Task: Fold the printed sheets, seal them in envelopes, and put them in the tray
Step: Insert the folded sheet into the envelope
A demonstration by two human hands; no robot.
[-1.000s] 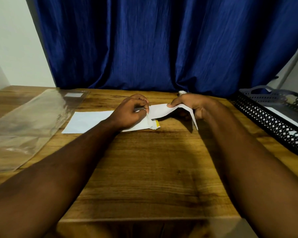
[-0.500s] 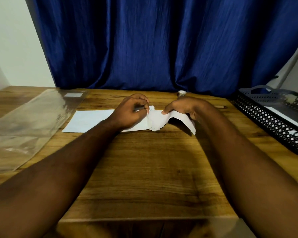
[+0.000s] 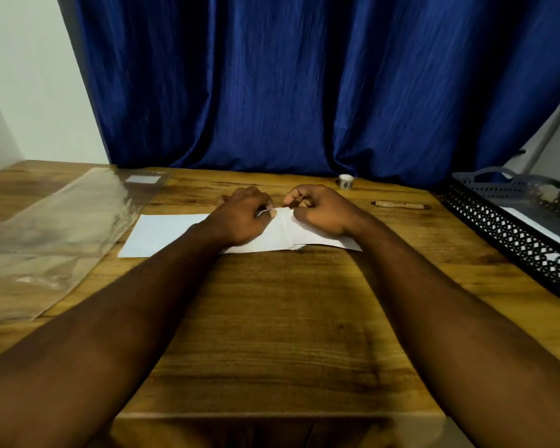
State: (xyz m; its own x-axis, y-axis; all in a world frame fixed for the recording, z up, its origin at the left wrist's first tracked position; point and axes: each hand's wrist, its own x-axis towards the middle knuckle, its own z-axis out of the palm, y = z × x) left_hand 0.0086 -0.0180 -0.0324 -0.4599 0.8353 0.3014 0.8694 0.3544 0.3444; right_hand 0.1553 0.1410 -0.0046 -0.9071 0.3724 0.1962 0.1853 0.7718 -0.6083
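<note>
A long white envelope (image 3: 162,236) lies flat on the wooden table (image 3: 272,318), its right end under my hands. My left hand (image 3: 244,219) rests on that end with curled fingers and pinches the envelope's edge. Just to the right, my right hand (image 3: 325,213) has its fingers curled and holds the white folded sheet (image 3: 324,243), which lies flat and meets the envelope's right end. How far the sheet reaches inside the envelope is hidden by my hands. A black mesh tray (image 3: 498,231) stands at the right with a white envelope (image 3: 537,229) in it.
A clear plastic sleeve (image 3: 62,227) covers the table's left side. A small tape roll (image 3: 346,182) stands at the back by the blue curtain (image 3: 304,85). A pen (image 3: 401,205) lies between my right hand and the tray.
My right hand has moved left toward my left hand and lowered the raised white sheet flat onto the table. The yellow strip at the envelope's end is no longer visible.
</note>
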